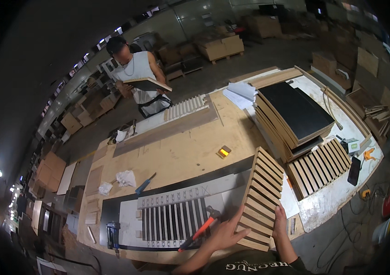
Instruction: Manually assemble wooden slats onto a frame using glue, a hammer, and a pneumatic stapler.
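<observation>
A slatted wooden panel (263, 195) stands tilted in front of me, gripped between both hands. My left hand (227, 233) holds its lower left edge, thumb laid over the slats. On the lower right edge, the fingers of my right hand (280, 223) are wrapped round the side. Beside my left forearm lies a hammer (200, 232) with a red and black handle. It rests across the corner of a jig (174, 201) on the table, which has a row of dark and light slats (175, 221) in it.
A nail gun (112, 234) lies left of the jig, near a blue-handled tool (144, 184) and crumpled white paper (125, 178). Black-topped boards (296, 110) are stacked at right, beside another slatted panel (321, 169) and a phone (354, 171). A co-worker (141, 75) across the table holds a board.
</observation>
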